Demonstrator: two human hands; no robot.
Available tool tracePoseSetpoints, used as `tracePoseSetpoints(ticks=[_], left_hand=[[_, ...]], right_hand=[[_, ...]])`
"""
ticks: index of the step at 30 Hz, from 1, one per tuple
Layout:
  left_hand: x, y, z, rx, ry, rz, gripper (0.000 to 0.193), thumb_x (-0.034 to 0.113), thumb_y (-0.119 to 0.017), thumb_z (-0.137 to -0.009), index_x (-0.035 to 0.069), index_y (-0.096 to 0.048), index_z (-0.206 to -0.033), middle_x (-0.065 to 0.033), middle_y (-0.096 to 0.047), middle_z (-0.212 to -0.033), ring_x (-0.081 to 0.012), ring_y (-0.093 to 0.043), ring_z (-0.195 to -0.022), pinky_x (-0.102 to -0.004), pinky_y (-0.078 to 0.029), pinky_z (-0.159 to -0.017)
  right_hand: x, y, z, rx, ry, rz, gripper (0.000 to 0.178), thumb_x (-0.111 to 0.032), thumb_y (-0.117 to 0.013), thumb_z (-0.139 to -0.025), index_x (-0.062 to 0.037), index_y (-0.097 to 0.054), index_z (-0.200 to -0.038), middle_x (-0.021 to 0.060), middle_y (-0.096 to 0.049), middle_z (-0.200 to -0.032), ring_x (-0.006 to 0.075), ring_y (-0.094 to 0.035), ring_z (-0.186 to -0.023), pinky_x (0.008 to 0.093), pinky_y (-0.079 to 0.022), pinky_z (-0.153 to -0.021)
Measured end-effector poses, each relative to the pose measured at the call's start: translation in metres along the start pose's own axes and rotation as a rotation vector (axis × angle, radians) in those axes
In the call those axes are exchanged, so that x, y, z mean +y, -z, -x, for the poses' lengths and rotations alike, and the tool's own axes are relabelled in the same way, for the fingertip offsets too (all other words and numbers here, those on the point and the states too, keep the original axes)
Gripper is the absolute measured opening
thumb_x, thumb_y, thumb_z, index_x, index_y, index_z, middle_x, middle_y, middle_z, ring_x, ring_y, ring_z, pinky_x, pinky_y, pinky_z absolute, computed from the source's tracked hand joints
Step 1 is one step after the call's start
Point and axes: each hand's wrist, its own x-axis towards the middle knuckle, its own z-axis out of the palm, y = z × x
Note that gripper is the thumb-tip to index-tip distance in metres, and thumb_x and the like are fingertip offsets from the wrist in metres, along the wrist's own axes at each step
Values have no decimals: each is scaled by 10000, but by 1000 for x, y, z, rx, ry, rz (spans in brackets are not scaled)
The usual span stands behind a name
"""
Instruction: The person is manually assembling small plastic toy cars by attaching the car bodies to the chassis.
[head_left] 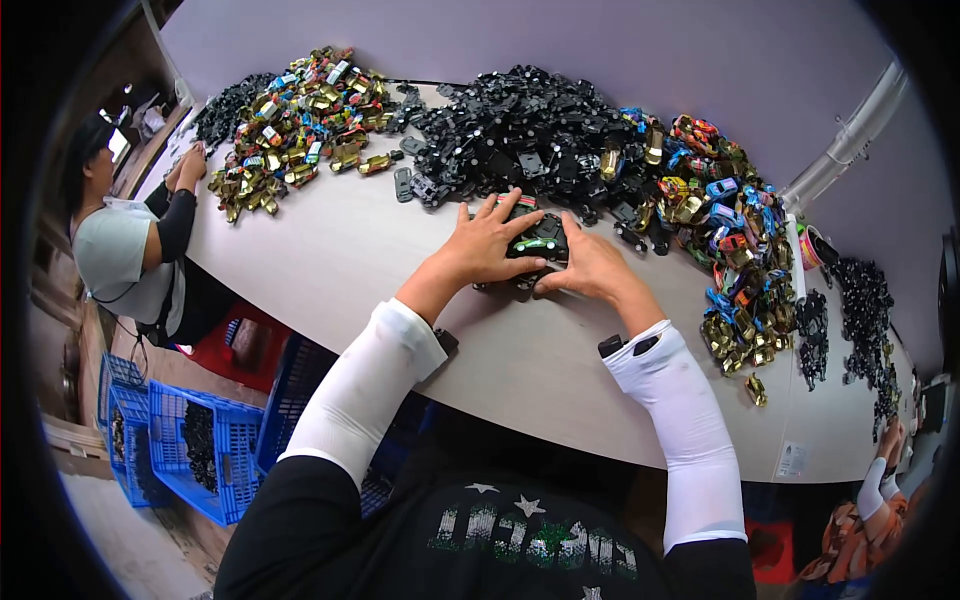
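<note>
Both hands, left hand (485, 243) and right hand (590, 268), clamp a stack of black toy-car bases (537, 243) with a green car on the table (350, 250), pile of black parts (530, 130) at 12 o'clock.

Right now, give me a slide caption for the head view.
Both hands, left hand and right hand, press a green toy car among black parts on a white table.
</note>
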Motion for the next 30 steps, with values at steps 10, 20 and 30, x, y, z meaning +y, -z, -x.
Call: tracePoseSetpoints(ticks=[10, 20, 30], left_hand=[[-27, 4, 51, 116, -76, 78, 564, 414, -669, -807, 202, -537, -1313, -145, -378, -1435, -419, -394, -1257, -506, -294, -1056], [-70, 32, 187, 270, 32, 134, 522, 319, -722, -753, 171, -603, -1239, -144, -424, -1397, -381, -434, -1225, -457, -330, -1044], [-76, 78, 303, 173, 392, 231, 509, 115, -782, -637, 38, -585, -1099, -161, -495, -1194, -331, -498, -1129, -378, -424, -956]], right_hand=[[-49, -33, 6, 69, 111, 57, 853, -444, -848, -580, -4, -416, -1170, 206, -679, -874, 373, -668, -825, 434, -538, -693], [-155, -93, 26, -20, 284, 47, 854, -462, -810, -635, 38, -391, -1184, 210, -677, -831, 373, -672, -783, 440, -538, -674], [-229, -137, 46, -106, 621, -127, 541, -214, -731, -751, -42, -441, -1174, 172, -679, -859, 391, -646, -817, 466, -513, -691]])
